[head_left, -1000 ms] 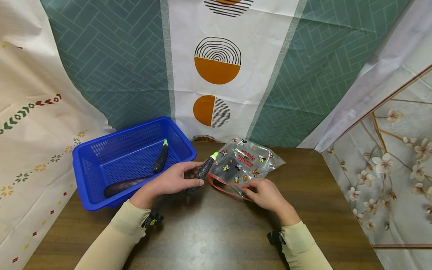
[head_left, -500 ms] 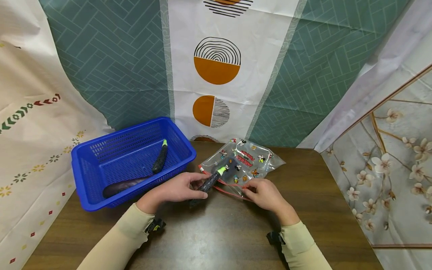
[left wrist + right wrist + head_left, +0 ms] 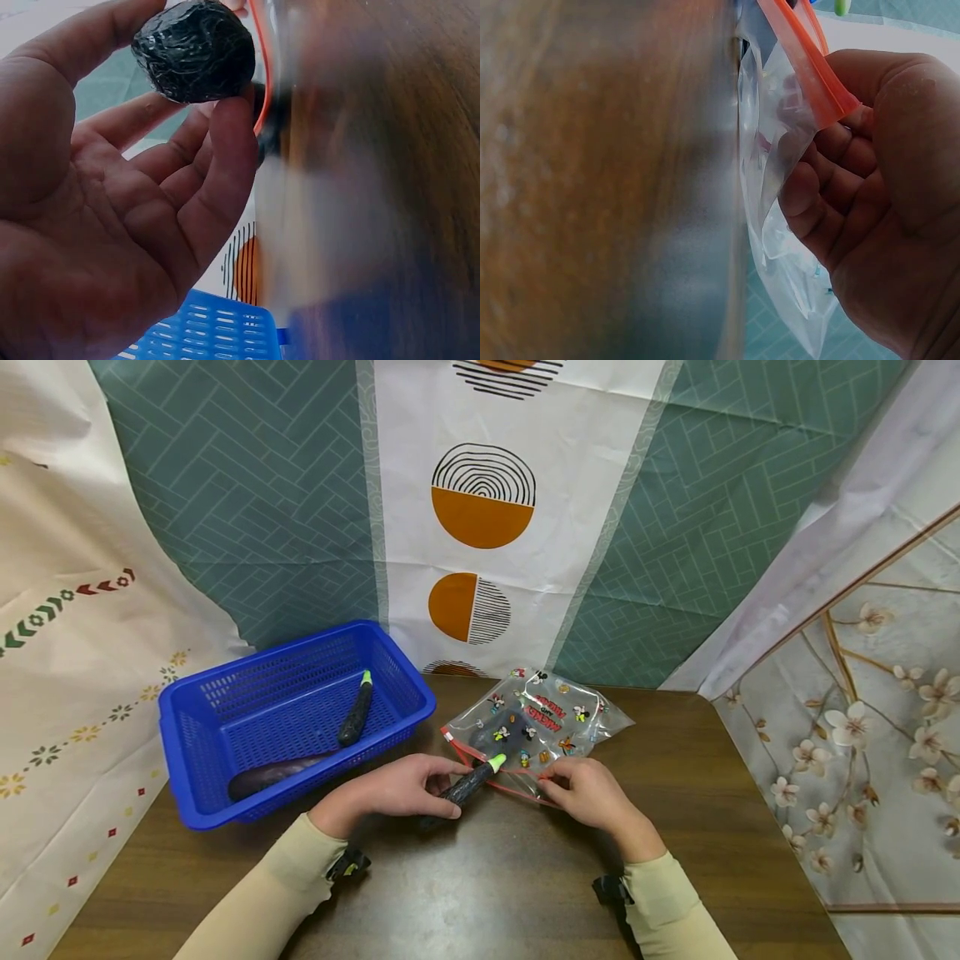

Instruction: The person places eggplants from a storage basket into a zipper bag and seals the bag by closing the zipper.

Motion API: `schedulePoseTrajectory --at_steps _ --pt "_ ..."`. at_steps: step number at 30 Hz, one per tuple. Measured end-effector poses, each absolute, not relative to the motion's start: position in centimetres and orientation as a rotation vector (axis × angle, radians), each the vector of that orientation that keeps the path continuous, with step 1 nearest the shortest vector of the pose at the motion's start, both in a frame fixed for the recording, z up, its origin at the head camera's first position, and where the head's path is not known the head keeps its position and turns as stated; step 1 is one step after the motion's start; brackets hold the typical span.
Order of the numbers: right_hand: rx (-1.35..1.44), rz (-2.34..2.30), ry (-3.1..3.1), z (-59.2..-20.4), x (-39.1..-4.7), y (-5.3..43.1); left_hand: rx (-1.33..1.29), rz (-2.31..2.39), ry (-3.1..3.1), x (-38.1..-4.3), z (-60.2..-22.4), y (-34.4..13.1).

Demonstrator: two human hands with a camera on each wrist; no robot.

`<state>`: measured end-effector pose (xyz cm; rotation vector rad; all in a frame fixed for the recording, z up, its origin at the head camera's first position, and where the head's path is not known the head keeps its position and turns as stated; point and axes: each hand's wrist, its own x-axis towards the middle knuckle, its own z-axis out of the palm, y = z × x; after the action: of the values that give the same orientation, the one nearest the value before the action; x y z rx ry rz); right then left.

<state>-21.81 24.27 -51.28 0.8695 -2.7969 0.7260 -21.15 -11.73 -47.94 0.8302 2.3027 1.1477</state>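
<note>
In the head view my left hand (image 3: 423,787) grips a dark zucchini (image 3: 468,783) with a pale green stem end, which points at the mouth of a clear zip bag (image 3: 555,747). The left wrist view shows the zucchini's blunt, wrinkled dark end (image 3: 196,52) between thumb and fingers. My right hand (image 3: 588,792) pinches the bag's red edge at its near right corner. In the right wrist view the red zip strip (image 3: 810,71) runs into that pinch. A dark shape with a pale green tip shows dimly through the printed plastic.
At the left stands a blue basket (image 3: 258,689). Inside it lie another dark zucchini (image 3: 356,714) and a purple eggplant (image 3: 281,772). A patterned curtain (image 3: 480,568) hangs behind the brown table (image 3: 712,827), with a floral cloth (image 3: 862,735) on the right.
My left hand has brought the zucchini right and towards me, tilting it lower, with its green end now at the bag's mouth. The bag's left corner has opened out leftwards. My right hand stays put.
</note>
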Motion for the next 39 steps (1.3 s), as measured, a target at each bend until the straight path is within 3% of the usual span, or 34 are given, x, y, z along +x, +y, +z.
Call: schedulePoseTrajectory --at_steps 39 --pt "0.866 0.729 -2.784 -51.3 -21.8 24.2 0.883 0.949 2.363 -21.5 -49.4 -10.0"
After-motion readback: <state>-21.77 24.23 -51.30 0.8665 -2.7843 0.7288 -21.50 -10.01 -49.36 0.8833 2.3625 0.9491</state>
